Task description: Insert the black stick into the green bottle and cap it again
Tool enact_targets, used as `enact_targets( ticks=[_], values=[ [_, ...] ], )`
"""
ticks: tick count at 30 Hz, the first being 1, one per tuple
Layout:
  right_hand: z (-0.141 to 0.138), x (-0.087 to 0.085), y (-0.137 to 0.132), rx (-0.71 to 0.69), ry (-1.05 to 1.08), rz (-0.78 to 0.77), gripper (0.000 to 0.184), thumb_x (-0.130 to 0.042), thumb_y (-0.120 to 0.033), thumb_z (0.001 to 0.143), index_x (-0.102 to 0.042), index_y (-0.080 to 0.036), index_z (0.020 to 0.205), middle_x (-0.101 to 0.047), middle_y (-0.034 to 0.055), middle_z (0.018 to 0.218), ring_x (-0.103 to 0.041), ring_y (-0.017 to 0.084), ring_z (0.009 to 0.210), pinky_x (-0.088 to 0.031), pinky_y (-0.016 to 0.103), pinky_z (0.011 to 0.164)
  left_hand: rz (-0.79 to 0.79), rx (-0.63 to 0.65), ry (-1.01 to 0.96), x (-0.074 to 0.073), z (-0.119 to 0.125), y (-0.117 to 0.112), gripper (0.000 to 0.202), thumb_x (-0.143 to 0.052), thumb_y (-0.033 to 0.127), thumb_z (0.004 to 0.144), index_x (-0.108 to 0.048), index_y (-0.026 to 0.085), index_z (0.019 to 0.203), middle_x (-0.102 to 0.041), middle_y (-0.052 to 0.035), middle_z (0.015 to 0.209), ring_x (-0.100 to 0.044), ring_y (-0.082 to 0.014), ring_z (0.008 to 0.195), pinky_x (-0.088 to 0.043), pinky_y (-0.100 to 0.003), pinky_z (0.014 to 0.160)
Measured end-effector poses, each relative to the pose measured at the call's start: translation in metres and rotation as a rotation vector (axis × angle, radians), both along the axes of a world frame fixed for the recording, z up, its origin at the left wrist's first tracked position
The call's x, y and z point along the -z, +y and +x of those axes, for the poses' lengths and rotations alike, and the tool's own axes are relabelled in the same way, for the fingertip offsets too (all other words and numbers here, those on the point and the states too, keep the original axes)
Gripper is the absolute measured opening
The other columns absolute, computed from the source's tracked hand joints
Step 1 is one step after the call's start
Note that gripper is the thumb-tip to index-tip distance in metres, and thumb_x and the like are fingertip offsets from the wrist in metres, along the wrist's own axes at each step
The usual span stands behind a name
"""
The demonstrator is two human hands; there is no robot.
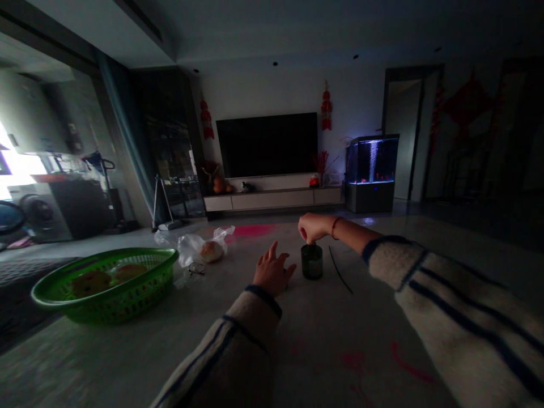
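Note:
A small dark green glass jar [312,263] stands upright on the grey table [293,340]. Above its mouth is my right hand [314,228], fingers pinched together and pointing down at the rim. Whatever the pinch holds, if anything, is hidden. To the left of the jar, my left hand [273,271] hovers over or rests on the table with its fingers apart and nothing in them. A thin dark strip [340,271], like a cord or stick, lies just right of the jar.
At left sits a green plastic basket [165,277] with round bread-like items inside. Beside it lie a clear plastic bag [187,245], a bread roll [211,251] and a small wiry object [196,269]. Pink-red marks [355,361] show on the tabletop. A lit fish tank [373,161] stands beyond.

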State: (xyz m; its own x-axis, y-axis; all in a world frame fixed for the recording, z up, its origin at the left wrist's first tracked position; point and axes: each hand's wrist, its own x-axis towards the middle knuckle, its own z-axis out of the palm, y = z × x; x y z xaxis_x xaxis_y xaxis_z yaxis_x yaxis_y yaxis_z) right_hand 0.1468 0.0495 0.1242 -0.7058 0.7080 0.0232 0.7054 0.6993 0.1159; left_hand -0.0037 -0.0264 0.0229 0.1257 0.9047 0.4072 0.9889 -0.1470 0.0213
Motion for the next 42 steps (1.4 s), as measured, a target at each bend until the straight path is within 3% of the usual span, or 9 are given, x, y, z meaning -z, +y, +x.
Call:
enact_targets(
  ticks=[11, 20, 29, 36, 42],
  values=[
    [0.004, 0.001, -0.006, -0.024, 0.028, 0.079, 0.023, -0.062, -0.010, 0.056, -0.067, -0.012, 0.078, -0.067, 0.0068, 0.081, -0.059, 0.016, 0.073, -0.036, 0.020, 0.054, -0.026, -0.022, 0.009, -0.001, -0.002, 0.001, 0.041, -0.044, 0.046, 0.080, -0.052, 0.023, 0.114, -0.027, -0.0104, 0.142, -0.038, -0.0262, 0.122, -0.030, -0.039, 0.099],
    [0.010, 0.003, -0.003, -0.026, 0.080, 0.020, 0.029, -0.063, -0.014, 0.058, -0.063, -0.011, 0.087, -0.066, 0.0062, 0.084, -0.057, 0.014, 0.071, -0.037, 0.018, 0.055, -0.046, -0.016, 0.006, -0.002, -0.001, 0.000, 0.040, -0.044, 0.046, 0.081, -0.054, 0.022, 0.111, -0.027, -0.0126, 0.141, -0.037, -0.0275, 0.123, -0.029, -0.041, 0.099],
    [0.009, 0.006, -0.004, -0.063, 0.122, 0.012, 0.021, -0.058, -0.004, 0.058, -0.063, -0.012, 0.076, -0.066, 0.0044, 0.077, -0.057, 0.012, 0.070, -0.036, 0.018, 0.056, -0.010, -0.007, -0.012, -0.003, -0.002, 0.001, 0.038, -0.046, 0.043, 0.080, -0.053, 0.021, 0.110, -0.025, -0.0101, 0.142, -0.037, -0.0267, 0.122, -0.031, -0.038, 0.099],
    [0.012, 0.014, 0.005, -0.030, 0.284, -0.071, 0.017, -0.060, -0.007, 0.058, -0.060, -0.012, 0.073, -0.063, 0.0023, 0.076, -0.055, 0.011, 0.069, -0.038, 0.017, 0.058, 0.010, 0.005, -0.013, -0.002, -0.003, 0.002, 0.037, -0.045, 0.044, 0.081, -0.054, 0.021, 0.109, -0.025, -0.0092, 0.142, -0.036, -0.0267, 0.123, -0.030, -0.039, 0.099],
    [0.011, 0.021, 0.007, 0.029, 0.327, -0.046, 0.018, -0.061, -0.010, 0.057, -0.059, -0.012, 0.075, -0.062, 0.0017, 0.075, -0.052, 0.011, 0.067, -0.035, 0.017, 0.054, -0.008, -0.009, -0.048, -0.003, 0.000, 0.000, 0.042, -0.035, 0.049, 0.085, -0.054, 0.021, 0.110, -0.025, -0.0098, 0.142, -0.038, -0.0257, 0.122, -0.030, -0.038, 0.099]
  ],
)
